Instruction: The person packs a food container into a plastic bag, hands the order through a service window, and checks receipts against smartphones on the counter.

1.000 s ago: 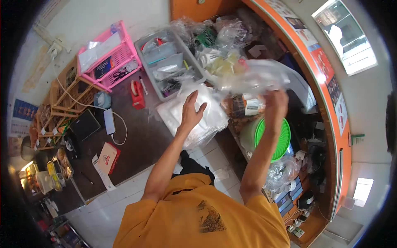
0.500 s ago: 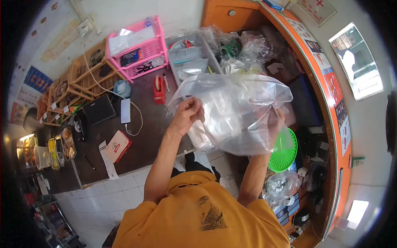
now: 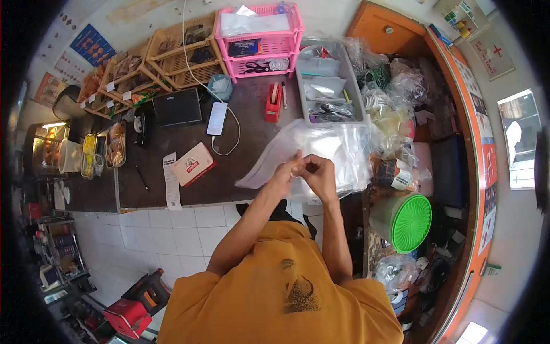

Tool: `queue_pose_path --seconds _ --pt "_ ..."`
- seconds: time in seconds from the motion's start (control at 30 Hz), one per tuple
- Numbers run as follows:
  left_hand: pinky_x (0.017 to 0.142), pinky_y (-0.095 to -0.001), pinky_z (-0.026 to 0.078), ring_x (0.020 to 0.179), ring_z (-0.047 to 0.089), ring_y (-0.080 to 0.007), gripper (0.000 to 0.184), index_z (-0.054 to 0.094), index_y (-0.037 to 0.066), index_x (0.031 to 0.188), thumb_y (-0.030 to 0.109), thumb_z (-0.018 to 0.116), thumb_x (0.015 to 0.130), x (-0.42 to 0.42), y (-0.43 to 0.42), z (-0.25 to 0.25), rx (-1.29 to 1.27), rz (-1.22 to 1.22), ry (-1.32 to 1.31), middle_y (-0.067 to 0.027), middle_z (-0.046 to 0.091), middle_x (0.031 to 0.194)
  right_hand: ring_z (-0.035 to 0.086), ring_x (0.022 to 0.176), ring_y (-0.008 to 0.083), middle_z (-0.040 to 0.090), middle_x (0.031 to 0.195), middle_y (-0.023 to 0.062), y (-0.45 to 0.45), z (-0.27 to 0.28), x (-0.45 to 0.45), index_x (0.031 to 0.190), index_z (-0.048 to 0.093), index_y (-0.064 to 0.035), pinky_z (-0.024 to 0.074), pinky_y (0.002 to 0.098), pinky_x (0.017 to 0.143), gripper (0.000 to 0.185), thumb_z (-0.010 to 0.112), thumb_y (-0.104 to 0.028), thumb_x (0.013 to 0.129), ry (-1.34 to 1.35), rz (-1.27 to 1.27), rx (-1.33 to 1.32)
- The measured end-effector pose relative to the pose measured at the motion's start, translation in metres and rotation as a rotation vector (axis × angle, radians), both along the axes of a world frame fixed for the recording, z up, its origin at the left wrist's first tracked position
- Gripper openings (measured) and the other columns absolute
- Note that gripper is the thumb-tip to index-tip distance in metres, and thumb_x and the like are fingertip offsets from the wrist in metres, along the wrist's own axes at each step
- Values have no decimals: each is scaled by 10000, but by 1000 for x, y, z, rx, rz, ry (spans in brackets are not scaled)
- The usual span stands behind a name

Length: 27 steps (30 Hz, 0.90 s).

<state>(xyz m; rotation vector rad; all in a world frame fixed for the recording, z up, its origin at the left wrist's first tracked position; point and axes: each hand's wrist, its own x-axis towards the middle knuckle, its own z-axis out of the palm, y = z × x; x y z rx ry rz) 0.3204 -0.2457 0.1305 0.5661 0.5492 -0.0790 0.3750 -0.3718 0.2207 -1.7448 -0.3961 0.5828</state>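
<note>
Both hands meet over the near edge of the dark counter, fingers pinched together. My left hand (image 3: 285, 175) grips the edge of a clear plastic bag (image 3: 266, 163), which spreads out to the left over the counter. Touching it, my right hand (image 3: 318, 175) is closed at the same edge of the bag. Exactly which layer each set of fingertips holds is hard to make out. Beneath and to the right of the hands lies a stack of clear plastic bags (image 3: 344, 155).
A grey bin (image 3: 358, 103) stands behind the stack, with a red tape dispenser (image 3: 273, 103) and a pink rack (image 3: 260, 43) nearby. A phone (image 3: 216, 119) and a box (image 3: 195, 164) lie left. A green-lidded tub (image 3: 411, 223) is at right.
The view has turned toward the left of the counter. The bag, earlier spread between both hands, has come down to the left, and my right hand has moved in beside my left.
</note>
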Motion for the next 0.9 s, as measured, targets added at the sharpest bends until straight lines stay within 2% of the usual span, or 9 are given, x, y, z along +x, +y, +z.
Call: queue_pose_path --seconds 0.1,0.23,0.27,0.43,0.53,0.57,0.67,0.8,0.9 --pt "676 -264 387 727 506 -99 294 560 96 806 297 766 869 -24 11 5 205 83 106 31 571 787 641 605 166 683 701 105 18 -6 -14 810 678 14 514 299 610 69 741 -13 806 -352 -29 -69" --pt "500 -286 330 537 376 -107 393 419 67 616 48 769 794 -64 62 25 1510 141 -33 4 448 566 637 659 329 631 730 141 -23 -43 20 741 596 -22 513 412 608 127 717 -40 774 -773 -217 -219" --pt "458 -311 301 504 316 -120 377 381 29 596 -83 719 723 -69 74 33 1526 246 -5 -28 346 493 633 639 324 627 718 143 -30 -25 26 774 601 -25 510 411 597 111 709 -49 788 -714 -288 -372" --pt "561 -293 368 629 440 -114 229 494 40 667 -20 641 832 -53 54 9 1451 489 9 -27 507 692 643 681 306 662 787 164 15 -69 -4 925 627 34 524 387 658 93 557 -14 888 -408 -389 -223" --pt "563 -313 446 667 565 -163 209 518 104 715 -57 611 810 -69 72 -16 565 524 216 -58 566 750 621 778 244 616 883 102 17 -85 -2 1179 526 -3 521 362 728 299 498 35 883 664 -445 598" --pt "528 -277 460 634 576 -145 185 564 139 810 -42 574 846 -74 93 -16 122 611 174 -27 586 745 613 762 211 622 878 93 11 -86 2 1203 511 -18 523 333 700 320 524 35 887 750 -337 664" --pt "512 -209 430 603 557 -105 179 564 133 859 -45 577 863 -104 124 -49 -146 480 72 -18 591 731 594 725 138 637 870 74 -1 -76 5 1259 478 -50 524 272 639 391 586 39 895 888 -179 767" --pt "469 -204 368 553 466 -63 213 601 69 1096 47 636 887 -96 110 -11 249 511 118 7 545 726 557 667 77 659 874 39 15 -47 -6 1220 533 -55 462 217 585 364 657 27 888 636 -206 624" --pt "686 -254 515 734 625 -126 362 618 74 1262 109 681 907 -79 78 1 671 414 85 8 664 836 581 773 66 656 930 16 38 -54 -24 1062 628 -38 466 223 644 198 661 24 877 180 -109 253"
